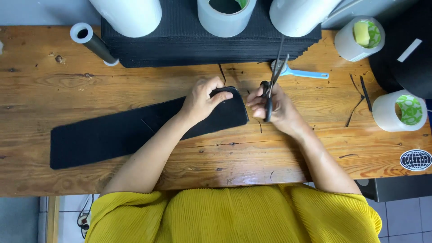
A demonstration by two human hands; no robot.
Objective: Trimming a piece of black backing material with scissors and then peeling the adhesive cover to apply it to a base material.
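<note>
Nearest the camera is the person's yellow pleated top (234,213), with two bare forearms reaching out over one wooden table (135,180). One long black strip of ribbed material (112,135) lies flat on the table, running from the left side up to a rounded end near the middle. The left hand (200,100) rests on that rounded end, fingers curled over its far edge and thumb laid along the top, pressing it down. Just beside it, the right hand (276,108) is wrapped around the black handles of one pair of scissors (272,85), fingers closed through the loops; the blades point away and are slightly parted, clear of the strip. A few thin black offcuts (360,96) lie on the wood to the right. Just past the scissors lies one tool with a light blue handle (306,73). Farther back sits one stack of black sheets (207,45), with six white rolls around and on it, three of them showing green inside, plus one dark tube (96,45) at the left.
</note>
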